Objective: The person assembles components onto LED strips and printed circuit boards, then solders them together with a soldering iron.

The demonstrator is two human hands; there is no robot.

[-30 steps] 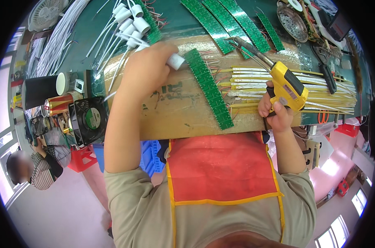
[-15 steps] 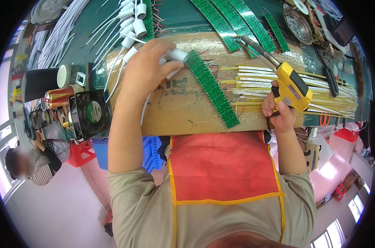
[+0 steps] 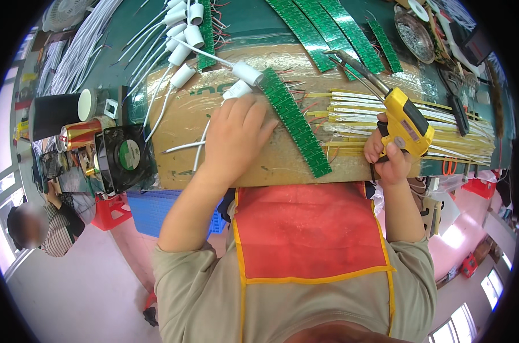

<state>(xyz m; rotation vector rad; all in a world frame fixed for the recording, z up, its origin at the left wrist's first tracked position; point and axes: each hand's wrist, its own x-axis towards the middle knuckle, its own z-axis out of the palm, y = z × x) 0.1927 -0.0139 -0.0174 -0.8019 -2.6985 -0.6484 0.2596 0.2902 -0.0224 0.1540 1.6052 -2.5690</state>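
My right hand [image 3: 388, 156] is wrapped round the grip of a yellow-and-black soldering gun [image 3: 407, 123]. Its metal tip and thin guide tube point up and left, toward the green boards. Over the cardboard, my left hand [image 3: 236, 134] has its fingers curled downward, with the fingertips hidden. Just beyond those fingers lies a white plastic cylinder [image 3: 237, 90], and a white cable [image 3: 185, 147] runs beneath the hand. A second white cylinder [image 3: 247, 74], on its own cable, rests against the top end of a narrow green circuit board strip [image 3: 295, 123], which slants across the cardboard.
Brown cardboard [image 3: 176, 168] covers the table's front. Thin white-and-yellow strips [image 3: 357, 117] lie in rows at right. More green boards [image 3: 328, 28] and white cylinders [image 3: 194, 36] lie farther back. A black fan [image 3: 122, 158] stands at left. Someone [image 3: 56, 228] sits at far left.
My left hand has come off the cylinder at the board's top end and moved right and nearer to me. That cylinder now lies uncovered. The right hand and soldering gun barely moved.
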